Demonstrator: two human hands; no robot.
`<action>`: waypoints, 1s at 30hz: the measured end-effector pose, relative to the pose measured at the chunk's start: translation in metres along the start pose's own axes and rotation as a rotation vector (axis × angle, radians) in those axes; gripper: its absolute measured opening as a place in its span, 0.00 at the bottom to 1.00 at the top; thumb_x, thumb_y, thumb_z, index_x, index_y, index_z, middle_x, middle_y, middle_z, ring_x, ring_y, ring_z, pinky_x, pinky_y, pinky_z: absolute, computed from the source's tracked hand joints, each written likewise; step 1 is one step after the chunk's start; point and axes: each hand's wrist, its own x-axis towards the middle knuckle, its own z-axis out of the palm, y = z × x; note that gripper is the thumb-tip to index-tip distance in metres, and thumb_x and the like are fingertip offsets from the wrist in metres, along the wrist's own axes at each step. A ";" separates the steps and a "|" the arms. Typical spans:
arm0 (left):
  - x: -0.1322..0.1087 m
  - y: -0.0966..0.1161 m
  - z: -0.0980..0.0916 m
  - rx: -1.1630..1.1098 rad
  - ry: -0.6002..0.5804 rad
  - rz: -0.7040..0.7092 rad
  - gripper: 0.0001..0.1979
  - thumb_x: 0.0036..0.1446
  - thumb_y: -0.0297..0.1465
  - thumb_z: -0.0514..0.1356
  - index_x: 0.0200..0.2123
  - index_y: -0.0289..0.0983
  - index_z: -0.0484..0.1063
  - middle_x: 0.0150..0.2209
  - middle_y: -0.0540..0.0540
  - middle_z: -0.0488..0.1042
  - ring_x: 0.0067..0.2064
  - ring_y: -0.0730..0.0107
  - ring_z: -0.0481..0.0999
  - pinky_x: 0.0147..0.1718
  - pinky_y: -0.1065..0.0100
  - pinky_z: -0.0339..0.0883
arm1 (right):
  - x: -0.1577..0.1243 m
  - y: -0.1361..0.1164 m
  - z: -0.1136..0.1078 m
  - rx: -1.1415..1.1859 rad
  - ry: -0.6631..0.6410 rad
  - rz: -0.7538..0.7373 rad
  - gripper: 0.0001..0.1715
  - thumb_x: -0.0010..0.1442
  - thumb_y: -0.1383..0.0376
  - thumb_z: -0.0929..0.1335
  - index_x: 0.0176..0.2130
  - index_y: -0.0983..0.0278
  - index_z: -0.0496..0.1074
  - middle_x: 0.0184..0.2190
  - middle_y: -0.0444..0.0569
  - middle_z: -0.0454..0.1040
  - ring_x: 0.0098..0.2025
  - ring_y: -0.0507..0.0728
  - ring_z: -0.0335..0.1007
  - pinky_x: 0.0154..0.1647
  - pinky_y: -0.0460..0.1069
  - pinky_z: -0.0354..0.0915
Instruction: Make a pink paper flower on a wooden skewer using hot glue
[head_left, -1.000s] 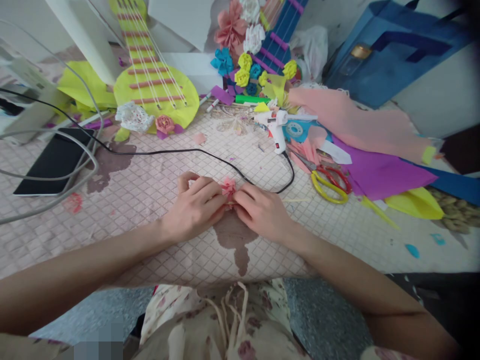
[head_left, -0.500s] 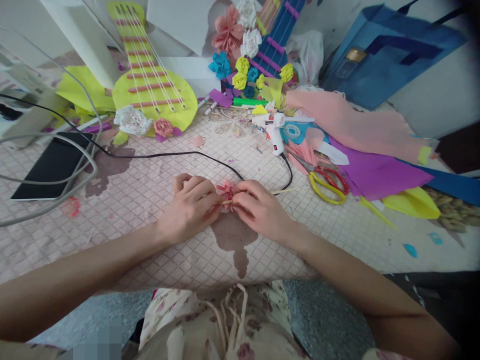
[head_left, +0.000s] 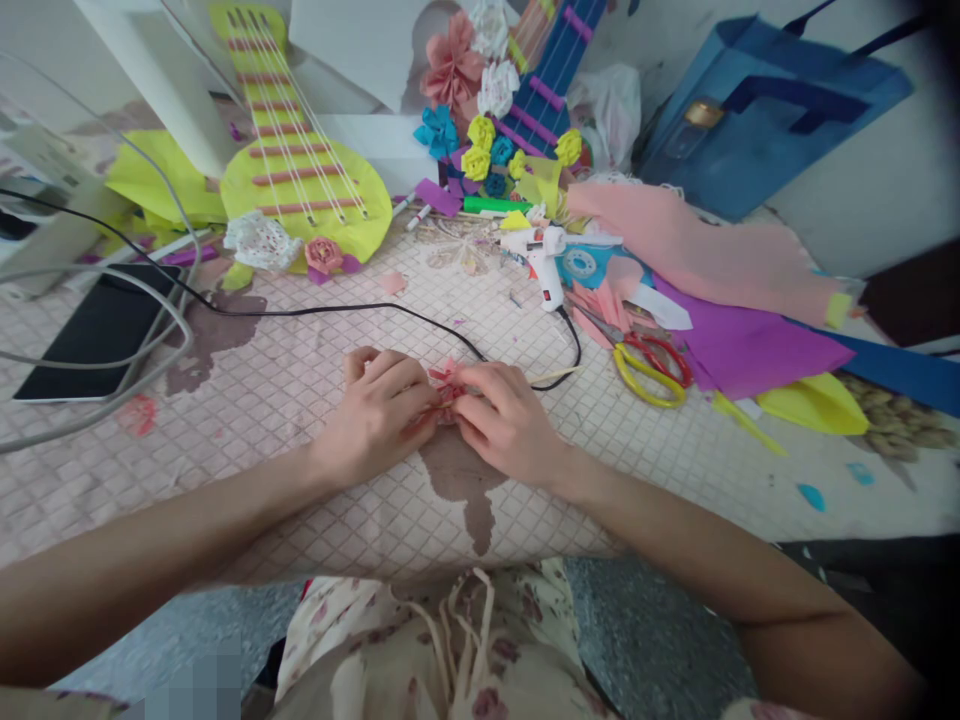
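No lettering, label, brand or number can be read on anything here.

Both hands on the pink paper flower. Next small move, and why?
Probably pinch the petals tighter round the stem. The left hand and right hand grip the small pink folded paper flower from either side, and a thin wooden stick juts rightward from under the right hand, seemingly its stem.
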 end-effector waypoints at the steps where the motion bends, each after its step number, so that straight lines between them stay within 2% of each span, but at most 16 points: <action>1: 0.000 0.000 0.000 0.002 0.003 0.005 0.02 0.58 0.29 0.57 0.32 0.40 0.67 0.32 0.51 0.69 0.37 0.67 0.65 0.42 0.58 0.53 | 0.000 0.001 0.000 0.002 -0.005 0.003 0.08 0.60 0.74 0.62 0.34 0.65 0.68 0.45 0.54 0.69 0.50 0.58 0.62 0.46 0.55 0.62; 9: 0.001 0.000 -0.002 -0.007 -0.033 0.002 0.03 0.59 0.30 0.57 0.32 0.41 0.68 0.32 0.51 0.69 0.38 0.67 0.65 0.41 0.58 0.54 | -0.003 0.002 -0.007 0.076 -0.042 0.096 0.05 0.60 0.71 0.63 0.36 0.63 0.67 0.40 0.51 0.70 0.45 0.58 0.63 0.45 0.56 0.61; 16: 0.000 0.000 -0.003 -0.018 -0.045 0.002 0.02 0.58 0.29 0.58 0.32 0.40 0.68 0.32 0.50 0.69 0.37 0.67 0.65 0.41 0.57 0.54 | -0.001 -0.002 -0.006 0.044 -0.079 0.140 0.04 0.61 0.69 0.62 0.37 0.63 0.66 0.41 0.52 0.70 0.45 0.59 0.62 0.44 0.56 0.60; 21: 0.001 0.001 -0.006 -0.043 -0.077 0.015 0.02 0.59 0.28 0.57 0.34 0.40 0.68 0.33 0.51 0.69 0.38 0.68 0.64 0.42 0.58 0.54 | -0.001 -0.002 -0.005 0.002 -0.129 0.143 0.04 0.61 0.68 0.63 0.35 0.64 0.67 0.40 0.52 0.69 0.44 0.59 0.61 0.44 0.56 0.59; 30: 0.001 0.000 -0.002 -0.061 -0.064 0.023 0.02 0.59 0.30 0.58 0.35 0.40 0.70 0.33 0.49 0.70 0.37 0.68 0.65 0.40 0.59 0.55 | -0.001 -0.003 -0.005 -0.012 -0.177 0.129 0.05 0.61 0.70 0.62 0.33 0.64 0.66 0.39 0.52 0.69 0.43 0.59 0.59 0.43 0.55 0.60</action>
